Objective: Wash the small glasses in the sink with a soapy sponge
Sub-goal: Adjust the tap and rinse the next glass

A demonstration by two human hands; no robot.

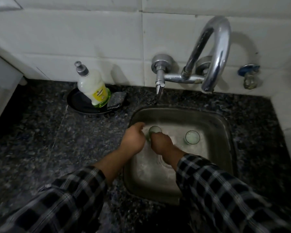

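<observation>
Head view: both hands work low inside the sink (175,110), probably so splash stays in the basin. Left hand (134,140) curls against the left side of the first glass (155,130), likely steadying it; right hand (161,144) wraps its near side. Can't tell if either hand hides a sponge. Second glass (192,138) stands upright, apart to the right on the sink floor, milky inside, probably queued. Faucet (215,52) spout sits off to the right, no stream visible. Soap bottle (92,86) and scrubber pad (115,100) sit on a black dish (74,102) left of the sink, within reach. Bottle's label is yellow, its text too blurred to read
</observation>
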